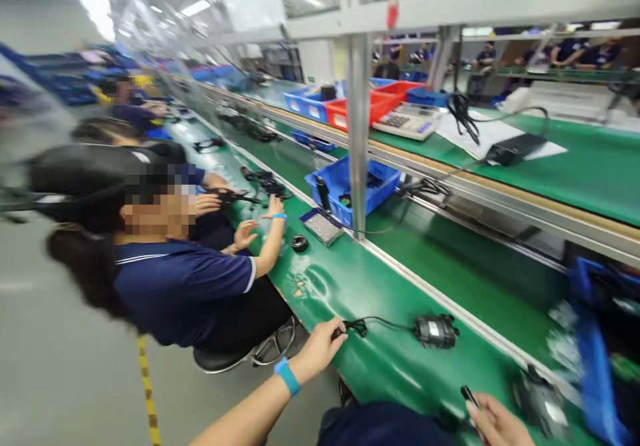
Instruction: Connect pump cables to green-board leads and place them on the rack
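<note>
Black block (436, 331), boxy and hard-looking with a pale label, lies on the glossy, rippled green surface (350, 279). Its thin, pliant cord (385, 321) runs toward the left grip (320, 347), which pinches a small dark end piece (338, 333). The right grip (495, 423) grasps a short, smooth black stick (469, 396), near a blurred, similarly dark second block (543, 403).

Black boxy device (436, 331) on green bench (395, 366), bundled cord (358, 327) in left hand (321, 349), black piece (469, 395) in right hand (496, 421)
</note>
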`<state>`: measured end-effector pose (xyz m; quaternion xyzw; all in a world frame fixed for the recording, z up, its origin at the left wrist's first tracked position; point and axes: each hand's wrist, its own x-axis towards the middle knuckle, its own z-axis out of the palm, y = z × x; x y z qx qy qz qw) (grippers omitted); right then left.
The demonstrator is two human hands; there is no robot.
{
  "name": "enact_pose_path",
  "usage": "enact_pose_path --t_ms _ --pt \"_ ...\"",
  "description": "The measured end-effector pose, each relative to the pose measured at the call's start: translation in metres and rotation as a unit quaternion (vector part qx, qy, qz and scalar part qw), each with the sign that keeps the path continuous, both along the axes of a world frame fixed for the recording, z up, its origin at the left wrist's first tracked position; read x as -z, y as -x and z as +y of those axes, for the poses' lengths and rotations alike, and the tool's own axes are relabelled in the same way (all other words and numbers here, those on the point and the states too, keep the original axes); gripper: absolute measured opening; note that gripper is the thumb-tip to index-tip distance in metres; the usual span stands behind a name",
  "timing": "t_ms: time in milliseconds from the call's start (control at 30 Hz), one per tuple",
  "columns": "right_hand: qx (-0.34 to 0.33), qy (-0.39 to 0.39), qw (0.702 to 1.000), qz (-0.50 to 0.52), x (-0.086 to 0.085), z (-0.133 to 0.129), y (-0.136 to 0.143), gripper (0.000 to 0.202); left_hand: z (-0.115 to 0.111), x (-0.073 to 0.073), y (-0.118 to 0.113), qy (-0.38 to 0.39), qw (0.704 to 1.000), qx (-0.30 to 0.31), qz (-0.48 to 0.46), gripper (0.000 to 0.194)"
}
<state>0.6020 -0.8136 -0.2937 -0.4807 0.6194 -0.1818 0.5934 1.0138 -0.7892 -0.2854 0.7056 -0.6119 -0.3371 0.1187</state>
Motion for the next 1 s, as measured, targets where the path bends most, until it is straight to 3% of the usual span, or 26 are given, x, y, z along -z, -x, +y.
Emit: enact_pose_path --t_ms 100,133,200,333,467,700,1000 --pt "0.013 0.069 0.997 -0.027 -0.073 0.002 -0.021 0.058 0.001 -0.016 0.031 0.124 0.984 -0.008 0.131 0.021" --pt "0.010 0.082 0.995 -0.049 -0.088 -0.003 -0.028 0.055 -0.004 -0.019 0.043 0.170 0.973 0.002 0.156 0.021" --pt "0.040 0.119 0.989 -0.080 -0.102 -0.018 -0.036 0.051 -0.017 -0.025 0.068 0.258 0.951 0.045 0.165 0.019" --pt "0.054 0.151 0.980 -0.121 -0.098 -0.022 -0.037 0.042 -0.034 -0.045 0.114 0.338 0.916 0.146 0.159 0.014" --pt "0.024 0.167 0.977 -0.132 -0.096 -0.011 -0.037 0.035 -0.037 -0.063 0.137 0.256 0.915 0.184 0.250 0.011" --pt "-0.083 0.255 0.962 -0.060 -0.109 -0.013 -0.035 0.025 -0.038 -0.067 0.145 0.223 0.920 0.162 0.277 0.010" --pt "-0.173 0.264 0.947 -0.062 -0.124 -0.020 -0.046 0.029 -0.047 -0.064 0.141 0.164 0.927 0.191 0.277 0.020"
